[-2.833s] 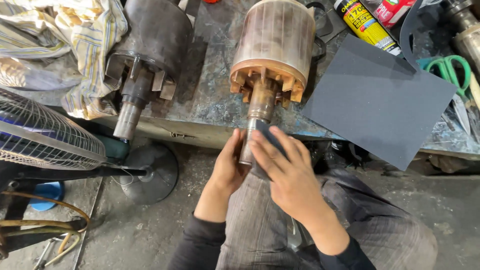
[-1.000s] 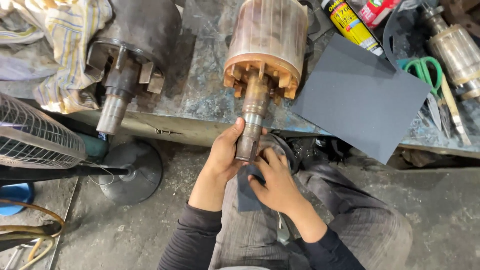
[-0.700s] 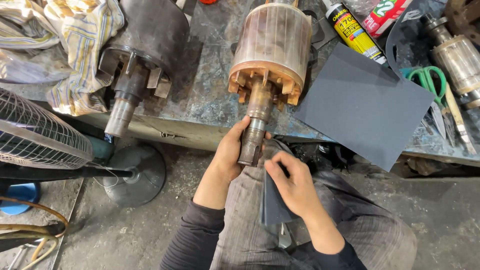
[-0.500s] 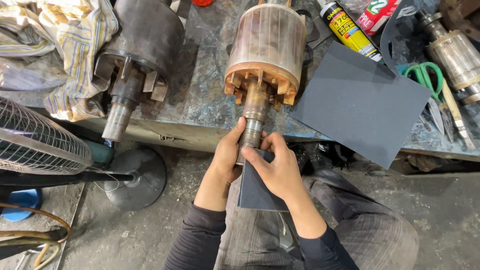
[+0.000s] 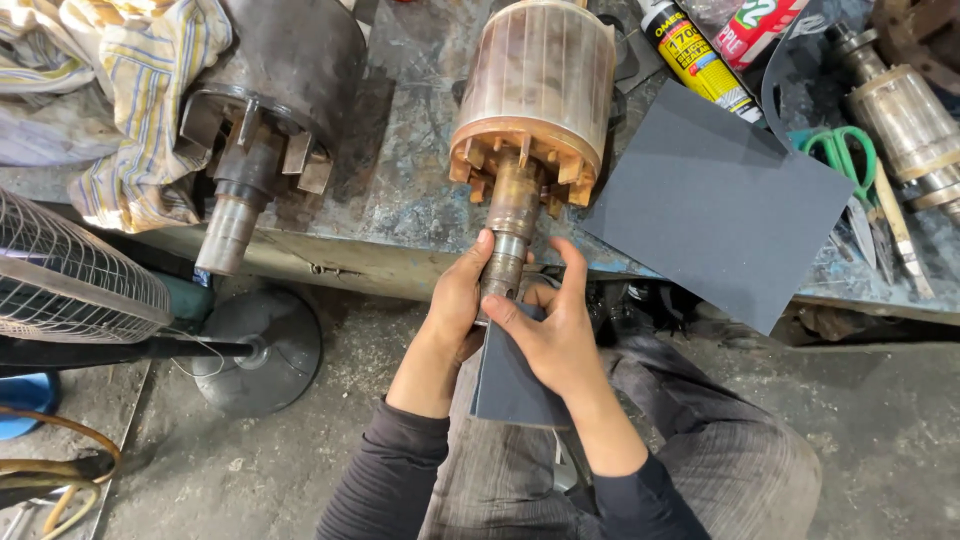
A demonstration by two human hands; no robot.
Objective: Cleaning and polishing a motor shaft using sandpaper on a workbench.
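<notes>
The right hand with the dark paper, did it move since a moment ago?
Yes. The right hand came back up from the lap to the shaft of the rusty rotor, pressing the dark paper against it beside the left hand.

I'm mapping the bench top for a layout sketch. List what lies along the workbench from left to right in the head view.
Striped cloth → dark rotor → copper-coloured rotor, its shaft gripped by the left hand and the right hand → dark sandpaper sheet → green-handled scissors → third rotor.
</notes>
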